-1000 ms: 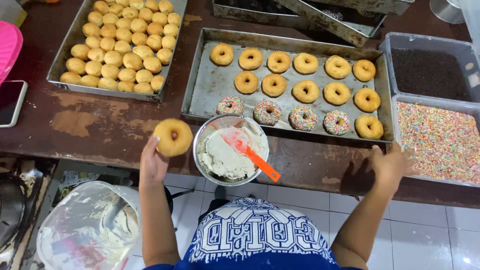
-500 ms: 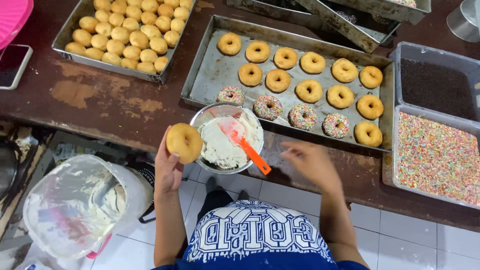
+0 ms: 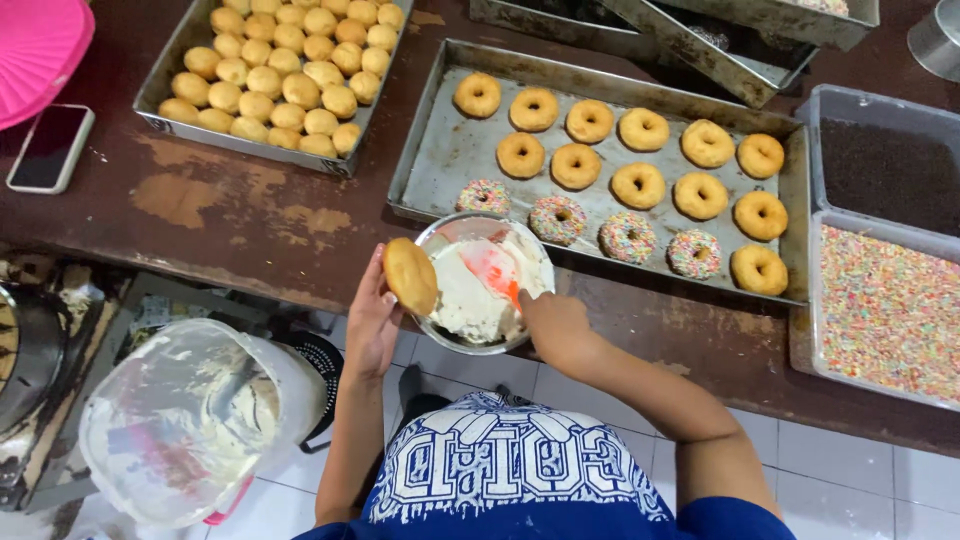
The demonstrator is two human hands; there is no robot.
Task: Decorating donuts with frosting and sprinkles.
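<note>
The left hand [image 3: 372, 325] grips a plain doughnut [image 3: 411, 275] by its edge, tilted at the rim of the metal bowl of white frosting [image 3: 480, 285]. The right hand [image 3: 556, 325] closes on the orange spatula [image 3: 495, 272] in the bowl. The bowl overhangs the table edge [image 3: 250, 275]; a hard scoop could likely tip it off.

The counter [image 3: 250, 215] is dark brown with pale worn patches. On the grey metal tray [image 3: 440, 160] the plain donuts [image 3: 640, 130] are golden, and the four donuts nearest the bowl [image 3: 625, 235] carry sprinkles of many colours. The bowl [image 3: 430, 325] is silver, its cream [image 3: 470, 300] white, its spatula [image 3: 495, 270] orange. The donut beside the bowl [image 3: 410, 275] is golden brown. The shirt [image 3: 500, 470] is blue with white letters.
</note>
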